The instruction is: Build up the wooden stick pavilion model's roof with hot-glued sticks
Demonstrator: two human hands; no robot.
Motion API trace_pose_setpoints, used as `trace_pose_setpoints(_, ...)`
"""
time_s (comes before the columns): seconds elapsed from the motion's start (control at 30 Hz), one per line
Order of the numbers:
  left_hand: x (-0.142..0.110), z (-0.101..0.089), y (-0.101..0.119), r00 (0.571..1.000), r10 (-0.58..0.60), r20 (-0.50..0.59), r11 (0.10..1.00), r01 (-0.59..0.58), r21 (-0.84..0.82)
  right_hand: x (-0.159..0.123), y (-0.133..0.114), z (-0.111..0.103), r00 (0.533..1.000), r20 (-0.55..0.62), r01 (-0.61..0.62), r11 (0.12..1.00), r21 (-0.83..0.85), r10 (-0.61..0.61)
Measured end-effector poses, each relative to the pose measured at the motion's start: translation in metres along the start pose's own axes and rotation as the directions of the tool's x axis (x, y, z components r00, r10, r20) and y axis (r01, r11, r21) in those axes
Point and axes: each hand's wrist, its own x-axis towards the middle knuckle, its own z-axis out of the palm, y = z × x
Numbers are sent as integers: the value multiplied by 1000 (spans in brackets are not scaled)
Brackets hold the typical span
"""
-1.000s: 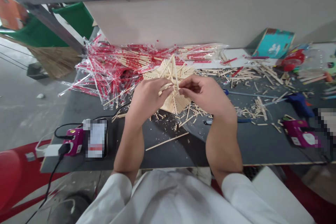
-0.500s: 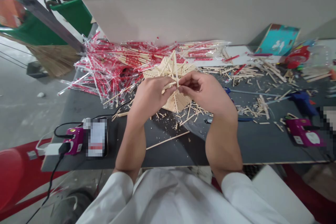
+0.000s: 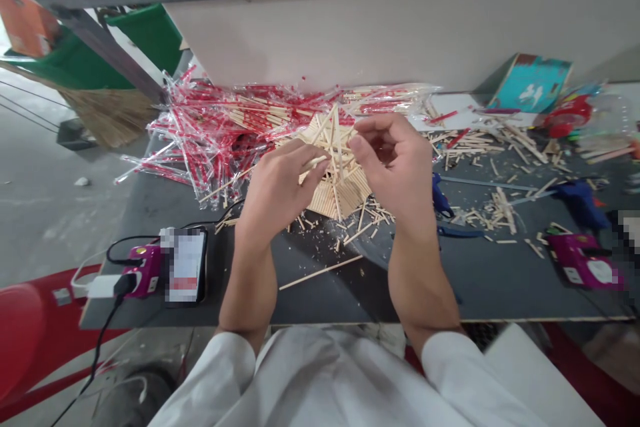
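Observation:
A star-shaped structure of glued wooden sticks (image 3: pixel 340 177) stands on the dark table (image 3: pixel 500 280) in front of me. My left hand (image 3: pixel 280 187) rests against its left side, fingers curled round a short stick. My right hand (image 3: pixel 393 160) hovers at its upper right, fingers bent and pinched together near the upright sticks; whether they hold anything is not visible.
A heap of red-and-clear wrapped chopsticks (image 3: pixel 225 127) lies behind left. Cut stick pieces (image 3: pixel 480 140) litter the right side, with a blue glue gun (image 3: pixel 575 197) and purple boxes (image 3: pixel 580 260). A phone (image 3: pixel 185 267) and charger (image 3: pixel 140 270) sit at left. One long stick (image 3: pixel 320 272) lies near me.
My right hand has lifted up and to the right, away from my left hand, along the structure's top. The left hand has stayed against the structure.

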Motion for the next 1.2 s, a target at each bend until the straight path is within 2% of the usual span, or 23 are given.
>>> trace_pose_setpoints(0.17,4,2,4,985,-31,-168,999,25,-37,3,1,13,1000,-4,-29,1000,3,29)
trace_pose_setpoints(0.27,9,7,4,974,-58,-219,998,50,-41,4,3,15,1000,-3,-19,1000,20,19)
trace_pose_setpoints(0.57,16,23,5,959,-33,-281,998,16,-61,6,10,18,998,8,67,996,56,-68)
trace_pose_setpoints(0.9,16,24,3,956,0,-294,996,-28,-90,8,17,19,993,1,121,988,95,-122)
trace_pose_setpoints(1.07,15,23,3,960,-31,-278,994,1,-105,7,17,20,993,5,114,991,75,-115)
trace_pose_setpoints(1.2,15,20,1,963,-30,-267,996,5,-92,7,16,15,992,-37,120,991,59,-118)
